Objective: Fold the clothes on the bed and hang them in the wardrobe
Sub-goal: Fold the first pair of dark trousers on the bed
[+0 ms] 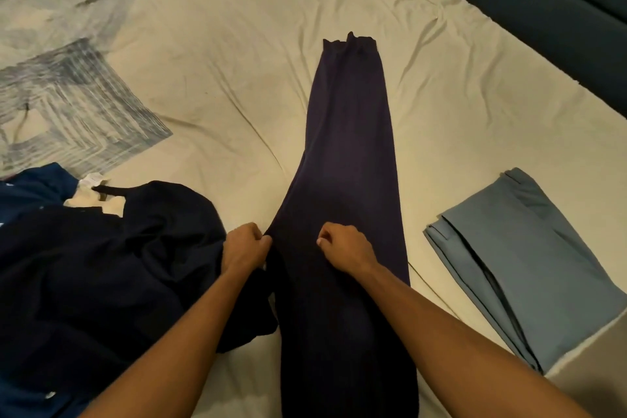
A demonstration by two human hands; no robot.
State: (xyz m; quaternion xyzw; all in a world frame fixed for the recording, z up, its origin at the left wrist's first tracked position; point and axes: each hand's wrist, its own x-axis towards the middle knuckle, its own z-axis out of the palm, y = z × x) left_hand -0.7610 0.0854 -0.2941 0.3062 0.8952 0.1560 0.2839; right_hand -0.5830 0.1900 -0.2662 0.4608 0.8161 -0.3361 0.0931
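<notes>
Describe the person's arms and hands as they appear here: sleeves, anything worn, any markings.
Both forearms are bare as far as the frame shows, with no sleeve in view. The left hand and right hand wear no gloves, rings, watch or bands that can be seen. A short, pale thumbnail shows on the right hand. No markings are visible.

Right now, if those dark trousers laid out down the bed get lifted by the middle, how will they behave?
Probably floppy: the dark trousers lie limp and flat on the bed sheet, so both ends would droop. Likely light, since the left hand pinches just an edge. The right hand rests curled on top.
</notes>
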